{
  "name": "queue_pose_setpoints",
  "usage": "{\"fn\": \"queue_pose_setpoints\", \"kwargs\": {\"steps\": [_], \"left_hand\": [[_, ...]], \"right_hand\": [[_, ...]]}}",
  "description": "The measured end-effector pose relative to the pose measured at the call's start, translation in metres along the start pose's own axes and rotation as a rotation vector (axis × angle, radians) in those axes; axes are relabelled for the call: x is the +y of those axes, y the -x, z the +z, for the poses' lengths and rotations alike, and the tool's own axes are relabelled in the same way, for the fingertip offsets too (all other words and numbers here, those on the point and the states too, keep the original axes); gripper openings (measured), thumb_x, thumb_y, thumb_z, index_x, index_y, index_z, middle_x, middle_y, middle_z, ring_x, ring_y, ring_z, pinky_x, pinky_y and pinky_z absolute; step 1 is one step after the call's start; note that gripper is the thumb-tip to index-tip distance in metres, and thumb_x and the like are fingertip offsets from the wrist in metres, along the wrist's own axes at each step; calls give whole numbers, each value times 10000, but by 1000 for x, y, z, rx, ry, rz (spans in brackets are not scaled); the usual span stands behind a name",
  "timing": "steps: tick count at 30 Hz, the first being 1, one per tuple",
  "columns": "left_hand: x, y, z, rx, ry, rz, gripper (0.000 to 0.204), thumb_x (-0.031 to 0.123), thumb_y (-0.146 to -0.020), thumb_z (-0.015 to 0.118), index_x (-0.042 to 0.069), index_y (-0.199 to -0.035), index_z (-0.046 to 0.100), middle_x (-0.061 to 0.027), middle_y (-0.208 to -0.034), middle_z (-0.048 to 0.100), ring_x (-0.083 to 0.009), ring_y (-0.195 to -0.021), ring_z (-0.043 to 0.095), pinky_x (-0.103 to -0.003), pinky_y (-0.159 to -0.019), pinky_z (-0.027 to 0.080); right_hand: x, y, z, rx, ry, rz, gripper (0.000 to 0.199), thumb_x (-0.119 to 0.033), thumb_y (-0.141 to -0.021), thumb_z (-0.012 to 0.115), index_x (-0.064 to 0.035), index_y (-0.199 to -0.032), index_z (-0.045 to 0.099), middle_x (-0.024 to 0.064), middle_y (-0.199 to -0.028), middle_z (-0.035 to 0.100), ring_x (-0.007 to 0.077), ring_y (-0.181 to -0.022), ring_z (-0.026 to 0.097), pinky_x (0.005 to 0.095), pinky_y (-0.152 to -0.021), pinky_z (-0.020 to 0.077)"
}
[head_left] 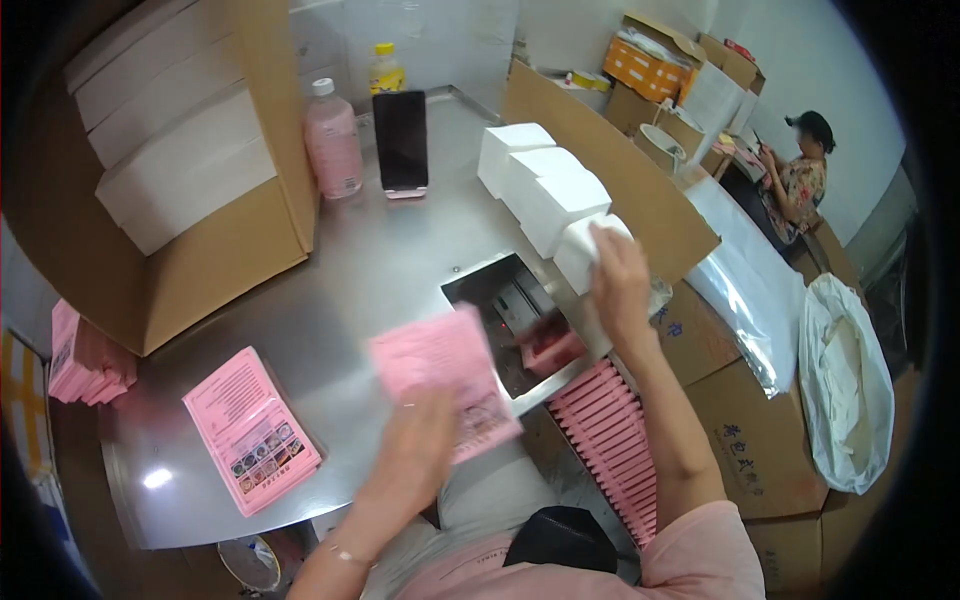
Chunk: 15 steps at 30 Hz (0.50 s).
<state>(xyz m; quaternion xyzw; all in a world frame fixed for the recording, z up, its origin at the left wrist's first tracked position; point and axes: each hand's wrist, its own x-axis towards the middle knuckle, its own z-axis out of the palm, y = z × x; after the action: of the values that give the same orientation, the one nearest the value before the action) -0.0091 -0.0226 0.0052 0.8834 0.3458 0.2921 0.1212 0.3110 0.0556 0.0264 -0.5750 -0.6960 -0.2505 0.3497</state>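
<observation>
My left hand [420, 440] is closed on the near edge of a pink printed bag [430, 350], which is smeared by motion above the steel table. To its left lies a neat pile of similar pink printed bags [250, 425]. At the right, my right hand [622, 285] grips the nearest stack of white paper tissues [578, 255], its fingers bent over the top. More white tissue stacks [545, 190] stand in a row behind it. Between my hands is a rectangular opening [500, 300] in the table, with something pink and blurred inside.
An open cardboard box [220, 225] with white stacks stands at the left, beside more pink bags [85, 355]. A pink bottle [333, 140] and a phone [401, 140] are at the back. Pink packets [605, 430] fill a row below right. A seated person [800, 180] is far right.
</observation>
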Motion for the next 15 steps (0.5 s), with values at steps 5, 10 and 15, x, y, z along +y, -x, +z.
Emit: {"fn": "queue_pose_setpoints", "kwargs": {"steps": [5,10,15], "left_hand": [[-24,9,-19,-23,2,-147,774,273,-610,804,-18,-1287,567,-253,-1406,480,-431,-1300,457,-535,-926,404],[1,-9,0,60,-213,-255,804,380,-685,791,48,-1364,516,-235,-1485,397,-451,-1349,392,-548,-1029,319],[-10,-1,-1,103,-284,-282,675,410,-754,741,95,-1322,559,-233,-1452,433,-487,-1377,328,-574,-1038,289]], "right_hand": [[-144,59,-36,-370,-414,-631,390,-123,-820,646,-17,-1195,626,212,-1210,592,408,-1232,535,605,-1048,419],[-145,11,11,-651,-294,-372,333,-135,-768,645,22,-1062,652,250,-1024,607,395,-1008,613,645,-991,411],[-139,34,5,-318,-390,-370,320,-61,-749,624,-8,-1065,639,179,-999,623,351,-974,614,560,-1004,409]]}}
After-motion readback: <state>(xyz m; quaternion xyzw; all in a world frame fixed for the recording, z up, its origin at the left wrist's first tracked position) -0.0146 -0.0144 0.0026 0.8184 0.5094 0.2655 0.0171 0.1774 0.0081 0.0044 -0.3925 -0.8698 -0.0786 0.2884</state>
